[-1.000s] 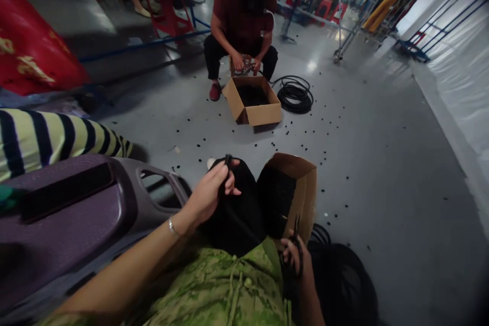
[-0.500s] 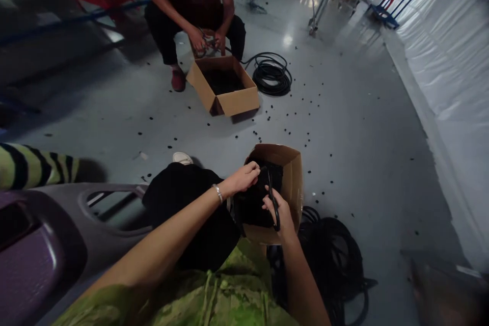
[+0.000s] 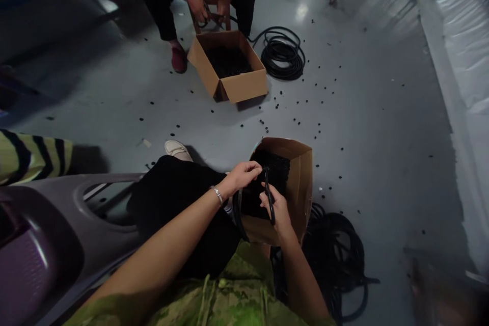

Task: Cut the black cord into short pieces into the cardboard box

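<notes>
Head view, left to right. A yellow-and-black striped sleeve point(image 3: 32, 155) sits at the left edge above a grey-purple moulded plastic seat point(image 3: 57, 229). The left hand point(image 3: 240, 177), with a silver bracelet at the wrist, pinches the end of a thin black rubber hose point(image 3: 237, 204) with closed fingertips, over the open brown cardboard box of black cut pieces point(image 3: 301, 183). Just beside it, the right hand point(image 3: 275, 209) is closed around black-handled scissors point(image 3: 268, 196), blades pointing up at the pinched hose end. On the floor to the right lies a loose coil of black hose point(image 3: 336, 260). Farther off, another person's hands work above a second cardboard box point(image 3: 237, 79) and a neat hose coil point(image 3: 283, 53).

Risks: the blades stand very near the left fingertips, so a nick seems possible. A cut piece could miss the box; black bits point(image 3: 305, 122) already litter the floor.
</notes>
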`<state>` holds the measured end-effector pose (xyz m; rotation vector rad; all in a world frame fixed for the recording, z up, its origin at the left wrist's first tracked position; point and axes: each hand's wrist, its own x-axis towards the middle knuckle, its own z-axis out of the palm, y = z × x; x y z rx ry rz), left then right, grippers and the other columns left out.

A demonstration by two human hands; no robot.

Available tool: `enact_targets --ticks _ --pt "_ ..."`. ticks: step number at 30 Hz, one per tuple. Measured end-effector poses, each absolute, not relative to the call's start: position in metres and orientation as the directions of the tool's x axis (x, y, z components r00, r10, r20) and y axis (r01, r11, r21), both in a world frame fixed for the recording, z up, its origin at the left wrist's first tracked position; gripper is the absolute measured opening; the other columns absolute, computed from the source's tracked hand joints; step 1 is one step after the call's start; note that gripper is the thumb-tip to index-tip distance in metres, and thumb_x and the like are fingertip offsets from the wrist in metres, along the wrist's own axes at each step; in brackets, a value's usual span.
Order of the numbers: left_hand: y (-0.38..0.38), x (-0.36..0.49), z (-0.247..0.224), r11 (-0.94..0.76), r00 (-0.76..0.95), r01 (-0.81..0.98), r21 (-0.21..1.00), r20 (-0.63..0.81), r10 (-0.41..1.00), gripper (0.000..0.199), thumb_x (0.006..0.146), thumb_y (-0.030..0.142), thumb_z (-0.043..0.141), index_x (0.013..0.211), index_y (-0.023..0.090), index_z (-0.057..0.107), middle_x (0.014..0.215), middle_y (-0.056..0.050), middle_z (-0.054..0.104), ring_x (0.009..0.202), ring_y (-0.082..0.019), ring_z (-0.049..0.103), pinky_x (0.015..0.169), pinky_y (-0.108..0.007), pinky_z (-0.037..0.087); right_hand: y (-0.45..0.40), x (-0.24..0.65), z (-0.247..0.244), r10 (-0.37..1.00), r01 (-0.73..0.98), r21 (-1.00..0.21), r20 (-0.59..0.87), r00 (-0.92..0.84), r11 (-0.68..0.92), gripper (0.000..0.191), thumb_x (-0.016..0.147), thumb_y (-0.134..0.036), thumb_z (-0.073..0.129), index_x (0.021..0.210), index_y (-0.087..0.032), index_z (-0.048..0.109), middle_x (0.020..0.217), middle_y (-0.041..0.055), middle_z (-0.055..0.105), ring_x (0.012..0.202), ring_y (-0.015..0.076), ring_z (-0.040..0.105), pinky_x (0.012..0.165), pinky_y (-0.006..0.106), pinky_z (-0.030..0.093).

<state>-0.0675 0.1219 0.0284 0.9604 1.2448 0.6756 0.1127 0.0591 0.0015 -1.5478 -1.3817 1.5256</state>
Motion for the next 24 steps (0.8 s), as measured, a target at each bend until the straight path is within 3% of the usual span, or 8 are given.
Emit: enact_targets --ticks 6,12,18,24 --pt "0.126 -0.065 0.027 0.390 0.215 0.147 0.909 -0.414 0.884 0.026 0.083 0.042 0.058 0.080 0.016 0.061 0.062 0.004 0.051 0.056 -0.009 0.042 0.052 -0.021 0.033 0.060 0.109 0.001 0.934 0.311 -0.916 -0.314 -0.170 -0.251 0.046 0.087 -0.041 0.062 0.127 -0.018 0.065 0.091 0.0035 0.067 0.078 0.0168 0.060 0.073 0.028 0.052" --pt "0.128 -0.059 0.027 0.344 0.301 0.143 0.928 -0.372 0.878 0.020 0.084 0.036 0.056 0.079 0.016 0.061 0.070 0.000 0.061 0.065 -0.013 0.052 0.065 -0.025 0.042 0.068 0.107 0.008 0.935 0.225 -0.943 -0.290 -0.204 -0.243 0.044 0.091 -0.042 0.059 0.128 -0.019 0.064 0.111 0.0072 0.068 0.095 0.0203 0.063 0.088 0.031 0.051" --pt "0.125 -0.059 0.025 0.326 0.286 0.142 0.935 -0.354 0.891 0.018 0.084 0.033 0.055 0.078 0.017 0.061 0.071 0.000 0.062 0.069 -0.014 0.053 0.067 -0.025 0.043 0.071 0.108 0.013 0.946 0.287 -0.940 -0.248 -0.209 -0.183 0.038 0.089 -0.040 0.060 0.120 -0.020 0.067 0.102 0.0045 0.069 0.094 0.0203 0.062 0.092 0.032 0.050" --pt "0.124 -0.061 0.024 0.287 0.278 0.185 0.940 -0.330 0.902 0.018 0.083 0.031 0.056 0.075 0.017 0.063 0.068 0.000 0.062 0.066 -0.014 0.053 0.068 -0.026 0.042 0.068 0.107 0.016 0.948 0.336 -0.927 -0.245 -0.203 -0.168 0.040 0.091 -0.043 0.057 0.123 -0.020 0.065 0.110 0.0061 0.070 0.098 0.0214 0.063 0.090 0.031 0.051"
